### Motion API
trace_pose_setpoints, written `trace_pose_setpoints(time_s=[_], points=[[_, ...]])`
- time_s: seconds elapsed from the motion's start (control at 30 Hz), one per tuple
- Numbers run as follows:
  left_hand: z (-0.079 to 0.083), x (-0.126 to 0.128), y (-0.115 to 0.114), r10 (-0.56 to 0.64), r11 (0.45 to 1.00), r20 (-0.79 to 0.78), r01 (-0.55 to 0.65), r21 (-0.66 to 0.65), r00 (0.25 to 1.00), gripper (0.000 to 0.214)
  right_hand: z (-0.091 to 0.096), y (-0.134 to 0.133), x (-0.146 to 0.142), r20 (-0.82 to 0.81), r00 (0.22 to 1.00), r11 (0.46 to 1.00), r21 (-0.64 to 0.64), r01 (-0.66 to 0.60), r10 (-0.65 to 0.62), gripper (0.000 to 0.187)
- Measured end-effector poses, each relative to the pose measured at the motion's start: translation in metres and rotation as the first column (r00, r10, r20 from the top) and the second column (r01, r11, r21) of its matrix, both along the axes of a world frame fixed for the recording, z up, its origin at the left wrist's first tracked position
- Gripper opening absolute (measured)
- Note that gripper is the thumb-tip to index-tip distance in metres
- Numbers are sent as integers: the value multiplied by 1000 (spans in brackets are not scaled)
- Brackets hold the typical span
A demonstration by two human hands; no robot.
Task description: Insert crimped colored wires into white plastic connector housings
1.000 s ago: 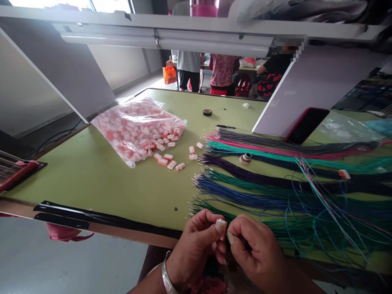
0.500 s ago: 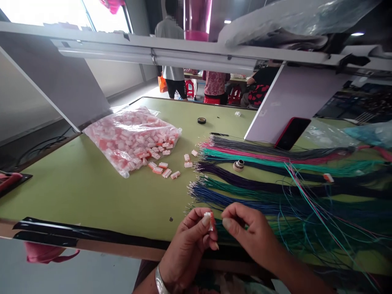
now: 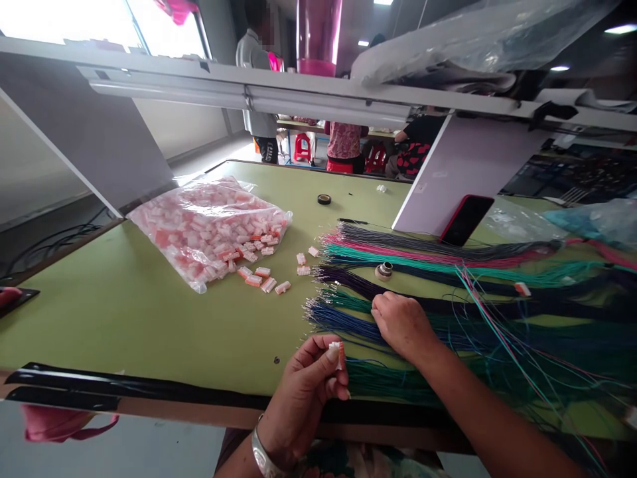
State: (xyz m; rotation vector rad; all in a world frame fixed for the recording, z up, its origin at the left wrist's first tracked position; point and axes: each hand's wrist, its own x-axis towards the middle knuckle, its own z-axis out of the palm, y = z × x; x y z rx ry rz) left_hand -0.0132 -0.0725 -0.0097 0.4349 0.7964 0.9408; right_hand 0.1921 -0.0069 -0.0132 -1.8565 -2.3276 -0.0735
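Left hand point(image 3: 303, 395) nearest, thumb and forefinger pinched on connector housing point(image 3: 336, 350). Right hand point(image 3: 402, 324) just beyond, to its right, fingers curled onto blue wire bundle point(image 3: 338, 317); can't tell if gripping. Bundle runs left-right, tips leftward. Farther: connector bag point(image 3: 199, 226).

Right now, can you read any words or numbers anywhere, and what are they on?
No text can be read.
On the white panel: a faint small mark, too blurred to read.
On the shorts of a person at the back: pale print, too small to read.
On the bag, the phone and the plastic piece in the left hand: no writing shows.
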Motion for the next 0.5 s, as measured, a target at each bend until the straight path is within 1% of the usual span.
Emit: trace_pose_setpoints(time_s=[0.1,0.23,0.33,0.4,0.43,0.5], points=[[0,-1,-1,-4,1000,0,4,5,1000,20,5,-2,7,-51,998,999,37,-25,27,13],[0,0,-1,-9,1000,3,9,9,1000,19,10,-6,15,-172,985,996,88,-12,27,15],[1,1,-2,-8,1000,2,8,1,1000,20,11,-10,15,-274,961,996,92,-15,40,9],[1,1,-2,-9,1000,7,9,-7,1000,20,14,-15,11,-404,910,994,90,-60,92,11],[1,2,-2,-13,1000,14,13,-12,1000,20,17,-18,8,-481,866,990,92,-107,138,12],[2,3,-2,-24,999,37,25,-29,999,21,25,-25,0,-620,747,968,102,-228,242,12]])
